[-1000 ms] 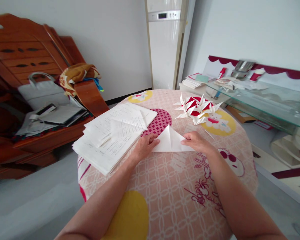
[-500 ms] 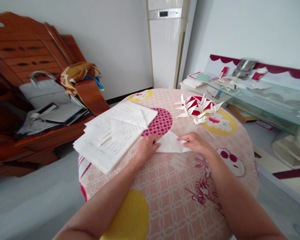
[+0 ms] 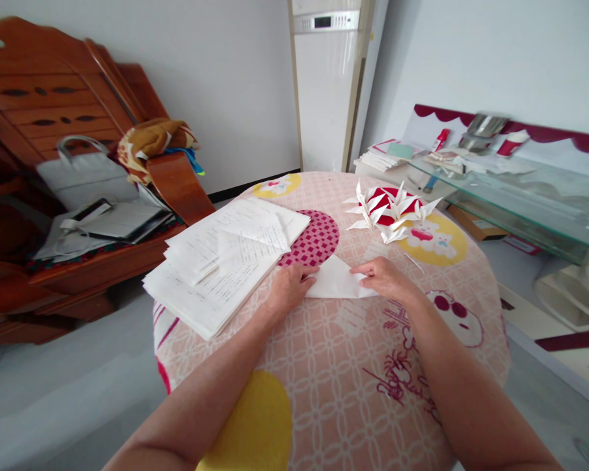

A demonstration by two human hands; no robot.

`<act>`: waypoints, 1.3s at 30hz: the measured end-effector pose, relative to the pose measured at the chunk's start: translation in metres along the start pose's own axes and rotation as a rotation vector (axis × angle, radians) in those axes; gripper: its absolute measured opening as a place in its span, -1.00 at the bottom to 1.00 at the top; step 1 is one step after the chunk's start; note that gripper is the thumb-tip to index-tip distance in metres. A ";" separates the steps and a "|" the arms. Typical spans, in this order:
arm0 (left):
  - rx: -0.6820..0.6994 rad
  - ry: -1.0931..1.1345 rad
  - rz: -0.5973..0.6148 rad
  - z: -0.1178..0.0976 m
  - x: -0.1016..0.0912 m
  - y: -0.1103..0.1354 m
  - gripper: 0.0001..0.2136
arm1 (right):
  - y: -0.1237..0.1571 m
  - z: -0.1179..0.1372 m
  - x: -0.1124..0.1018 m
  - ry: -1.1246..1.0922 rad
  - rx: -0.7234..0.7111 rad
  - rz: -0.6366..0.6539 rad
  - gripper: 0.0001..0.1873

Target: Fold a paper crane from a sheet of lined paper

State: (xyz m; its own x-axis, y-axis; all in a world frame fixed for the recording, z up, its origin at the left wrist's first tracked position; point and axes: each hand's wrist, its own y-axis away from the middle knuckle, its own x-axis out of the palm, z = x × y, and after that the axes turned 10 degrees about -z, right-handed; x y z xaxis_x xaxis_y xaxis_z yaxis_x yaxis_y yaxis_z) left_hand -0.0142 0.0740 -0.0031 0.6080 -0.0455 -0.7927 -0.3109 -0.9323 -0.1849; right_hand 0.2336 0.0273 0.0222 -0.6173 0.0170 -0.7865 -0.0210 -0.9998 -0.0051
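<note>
A white sheet of paper (image 3: 336, 280), folded to a triangle with its point away from me, lies on the patterned tablecloth. My left hand (image 3: 289, 286) grips its left corner between thumb and fingers. At the right corner, the thumb and forefinger of my right hand (image 3: 385, 279) pinch the edge, the other fingers curled in. Several white folded paper cranes (image 3: 390, 210) stand in a group beyond my right hand. Left of the folded sheet is a stack of written papers (image 3: 216, 271), with a loose folded sheet (image 3: 258, 241) on top.
The round table's cloth (image 3: 334, 366) carries printed figures. A thin white strip (image 3: 414, 264) lies right of my right hand. To the right stands a glass shelf (image 3: 535, 203) with cans and papers; to the left is a wooden bench (image 3: 93, 281) with a bag (image 3: 86, 173).
Both hands keep their hold on the folded paper at nearly the same spots. The view has shifted very slightly; nothing else visibly moved.
</note>
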 end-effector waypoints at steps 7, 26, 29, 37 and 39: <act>-0.014 -0.016 0.007 -0.001 0.000 -0.001 -0.68 | 0.000 0.002 -0.001 -0.005 0.021 0.009 -0.49; -0.016 -0.020 0.004 -0.002 0.002 -0.002 -0.68 | -0.002 0.002 0.001 0.037 0.018 0.006 -0.48; 0.024 -0.093 -0.002 -0.001 0.003 -0.001 -0.68 | -0.002 0.002 0.003 0.050 0.016 0.002 -0.47; 0.334 0.043 -0.066 0.000 0.017 -0.006 -0.46 | -0.002 0.003 0.004 0.042 0.033 0.016 -0.47; 0.378 0.097 -0.009 0.001 0.020 -0.007 -0.47 | -0.002 0.001 0.005 0.023 0.029 0.012 -0.48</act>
State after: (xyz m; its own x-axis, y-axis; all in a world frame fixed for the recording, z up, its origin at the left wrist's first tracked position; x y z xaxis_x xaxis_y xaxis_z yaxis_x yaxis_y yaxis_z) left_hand -0.0005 0.0799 -0.0181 0.6723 -0.0889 -0.7349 -0.5419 -0.7354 -0.4068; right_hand 0.2298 0.0290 0.0194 -0.5992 0.0040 -0.8006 -0.0364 -0.9991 0.0223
